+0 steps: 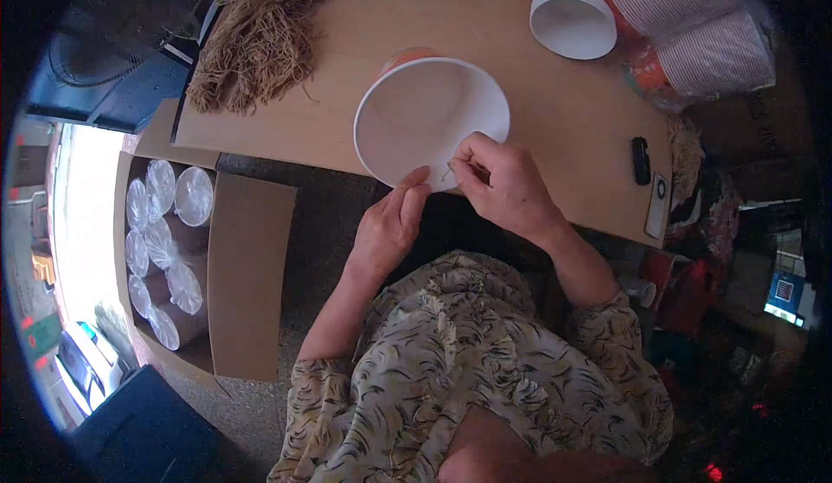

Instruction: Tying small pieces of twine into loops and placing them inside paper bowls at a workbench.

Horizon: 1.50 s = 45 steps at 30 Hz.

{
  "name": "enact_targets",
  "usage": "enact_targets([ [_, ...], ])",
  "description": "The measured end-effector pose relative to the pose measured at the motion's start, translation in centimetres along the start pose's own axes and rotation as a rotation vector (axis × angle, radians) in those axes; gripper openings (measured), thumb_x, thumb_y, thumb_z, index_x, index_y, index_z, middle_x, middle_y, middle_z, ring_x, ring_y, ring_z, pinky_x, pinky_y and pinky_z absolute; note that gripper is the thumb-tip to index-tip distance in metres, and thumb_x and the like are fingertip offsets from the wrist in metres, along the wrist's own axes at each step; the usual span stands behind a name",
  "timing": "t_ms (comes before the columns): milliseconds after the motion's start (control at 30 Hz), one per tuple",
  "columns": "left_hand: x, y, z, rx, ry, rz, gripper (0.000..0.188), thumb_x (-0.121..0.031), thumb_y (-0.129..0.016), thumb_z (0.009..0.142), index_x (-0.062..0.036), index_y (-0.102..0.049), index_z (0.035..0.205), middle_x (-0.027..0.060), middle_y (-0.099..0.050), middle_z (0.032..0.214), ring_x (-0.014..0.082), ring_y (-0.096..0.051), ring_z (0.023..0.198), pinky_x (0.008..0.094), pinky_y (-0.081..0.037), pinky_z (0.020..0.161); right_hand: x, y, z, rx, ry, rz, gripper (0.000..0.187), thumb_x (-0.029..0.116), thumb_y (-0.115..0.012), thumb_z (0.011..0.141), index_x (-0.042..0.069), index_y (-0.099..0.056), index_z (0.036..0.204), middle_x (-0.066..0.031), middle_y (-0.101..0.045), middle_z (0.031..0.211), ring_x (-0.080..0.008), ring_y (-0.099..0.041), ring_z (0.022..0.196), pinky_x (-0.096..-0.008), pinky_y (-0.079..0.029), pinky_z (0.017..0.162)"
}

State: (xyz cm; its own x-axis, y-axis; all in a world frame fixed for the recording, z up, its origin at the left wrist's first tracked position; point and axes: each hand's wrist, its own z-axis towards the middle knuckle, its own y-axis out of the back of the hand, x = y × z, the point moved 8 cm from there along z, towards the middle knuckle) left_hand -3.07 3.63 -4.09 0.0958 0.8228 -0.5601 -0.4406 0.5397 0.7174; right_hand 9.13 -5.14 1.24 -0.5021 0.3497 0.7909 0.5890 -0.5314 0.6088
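Note:
A large white paper bucket with orange on its outside lies tilted at the table's near edge, its open mouth toward me. My left hand is closed on the bucket's near rim, fingers over the edge and thumb side hidden. My right hand is at the rim just to the right, thumb and forefinger pinched together on a thin dark strand, which looks like a bit of cord. Most of that strand is hidden by the fingers. A heap of brown twisted cords lies on the table at the far left.
Stacked paper buckets and plastic-wrapped stacks stand far right on the table. A black object lies by the right edge. Left of me, an open carton holds several plastic-wrapped buckets.

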Motion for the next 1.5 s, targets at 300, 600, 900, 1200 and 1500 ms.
enact_targets([
  [300, 0.2, 0.0, 0.1, 0.022, 0.053, -0.055, 0.021, 0.003, -0.057, 0.090, -0.0027, -0.057, 0.109, 0.0148, -0.065, 0.120, 0.0319, -0.070, 0.095, 0.0379, -0.060, 0.076, -1.0, -0.8, 0.4, 0.055, -0.019, -0.068, 0.011, 0.006, -0.065, 0.087, 0.000, -0.056, 0.083, -0.0147, -0.064, 0.067, -0.0244, -0.066, 0.063, -0.0371, -0.050, 0.056],
  [600, 0.2, 0.1, 0.1, 0.014, 0.033, -0.047, 0.019, 0.004, -0.057, 0.088, -0.0024, -0.057, 0.105, 0.0144, -0.065, 0.120, 0.0307, -0.069, 0.098, 0.0368, -0.060, 0.077, -0.5, -0.5, 0.5, 0.075, -0.043, -0.045, 0.010, 0.003, -0.064, 0.088, -0.002, -0.055, 0.084, -0.0112, -0.062, 0.066, -0.0126, -0.062, 0.060, -0.0313, -0.048, 0.055],
  [900, -0.2, 0.3, 0.4, 0.010, 0.008, -0.008, 0.020, -0.001, -0.061, 0.085, -0.0031, -0.056, 0.104, 0.0125, -0.062, 0.122, 0.0263, -0.070, 0.092, 0.0344, -0.060, 0.074, -0.9, -1.1, 0.5, 0.098, -0.013, -0.142, 0.013, 0.011, -0.065, 0.085, 0.001, -0.058, 0.082, -0.0187, -0.064, 0.069, -0.0385, -0.066, 0.067, -0.0464, -0.051, 0.059],
  [1200, -0.9, 1.7, 4.1, 0.103, -0.029, -0.061, 0.026, 0.003, -0.055, 0.084, -0.0080, -0.054, 0.108, 0.0091, -0.068, 0.106, 0.0265, -0.071, 0.081, 0.0381, -0.058, 0.063, -1.1, 0.0, 2.2, 0.128, -0.022, -0.309, 0.014, 0.018, -0.067, 0.085, 0.004, -0.068, 0.086, -0.0187, -0.066, 0.075, -0.0369, -0.067, 0.071, -0.0456, -0.052, 0.063],
  [1500, -0.8, 0.5, 9.4, 0.180, 0.004, -0.333, 0.033, 0.003, -0.052, 0.085, -0.0112, -0.053, 0.115, 0.0110, -0.071, 0.093, 0.0338, -0.070, 0.081, 0.0445, -0.057, 0.064, -1.1, 2.9, 4.2, 0.313, -0.010, -0.459, 0.016, 0.015, -0.059, 0.088, 0.002, -0.067, 0.092, -0.0215, -0.067, 0.086, -0.0394, -0.066, 0.086, -0.0471, -0.050, 0.073],
])
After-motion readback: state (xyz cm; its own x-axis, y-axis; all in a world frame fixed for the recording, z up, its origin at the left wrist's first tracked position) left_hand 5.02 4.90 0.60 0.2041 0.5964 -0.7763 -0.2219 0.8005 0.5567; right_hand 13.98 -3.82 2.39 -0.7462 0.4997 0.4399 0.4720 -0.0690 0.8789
